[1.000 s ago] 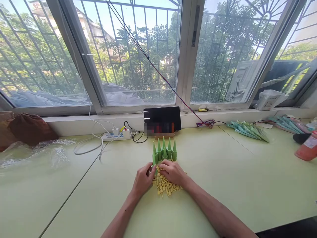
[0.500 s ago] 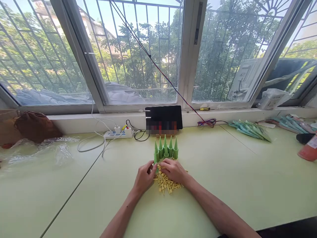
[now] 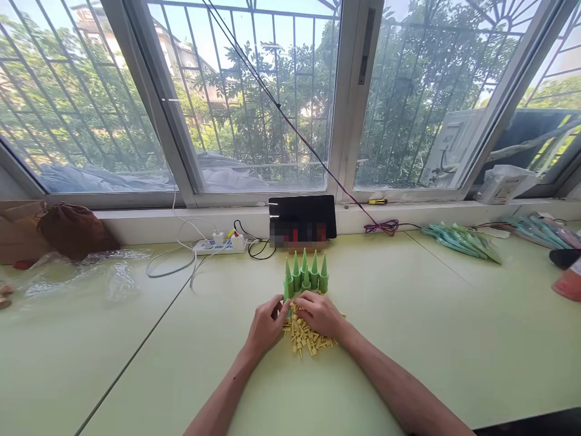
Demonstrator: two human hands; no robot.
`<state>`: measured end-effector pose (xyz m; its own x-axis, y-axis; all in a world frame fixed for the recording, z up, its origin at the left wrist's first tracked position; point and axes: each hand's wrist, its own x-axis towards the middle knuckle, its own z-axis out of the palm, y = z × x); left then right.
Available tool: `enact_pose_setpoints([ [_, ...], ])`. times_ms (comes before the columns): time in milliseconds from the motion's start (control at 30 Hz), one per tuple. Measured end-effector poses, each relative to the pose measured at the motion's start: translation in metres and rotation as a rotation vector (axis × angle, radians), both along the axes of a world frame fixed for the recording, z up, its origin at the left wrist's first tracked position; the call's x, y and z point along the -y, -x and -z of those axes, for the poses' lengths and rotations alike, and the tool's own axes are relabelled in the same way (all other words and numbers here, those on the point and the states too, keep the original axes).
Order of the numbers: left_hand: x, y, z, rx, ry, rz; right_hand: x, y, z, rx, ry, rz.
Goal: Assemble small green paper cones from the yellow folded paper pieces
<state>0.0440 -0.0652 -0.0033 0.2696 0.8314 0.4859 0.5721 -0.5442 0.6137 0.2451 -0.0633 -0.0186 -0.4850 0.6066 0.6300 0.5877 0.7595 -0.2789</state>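
Head view: left hand [image 3: 267, 322] against the nearest light-green, sharp-pointed cone [image 3: 286, 289], right hand [image 3: 321, 313] curled over a heap of small, yellow, stemmed blocks [image 3: 309, 340] — I cannot tell whether either grips anything. I would steady the cone low and pinch single blocks lightly. The other smooth green cones [image 3: 306, 275] on cylindrical bases [image 3: 324, 284] stand upright just beyond — matte, plastic-looking.

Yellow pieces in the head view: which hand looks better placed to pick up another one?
Probably the right hand: it is bent over the yellow pieces, while the left hand is at their left edge, close against the nearest green cone.
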Motion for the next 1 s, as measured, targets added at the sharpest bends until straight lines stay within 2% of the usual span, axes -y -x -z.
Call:
enact_pose_setpoints([
  [1000, -0.0005, 0.0005, 0.0, 0.01, -0.012, 0.007, -0.0001, 0.0016, 0.0004, -0.01, -0.012, -0.004],
])
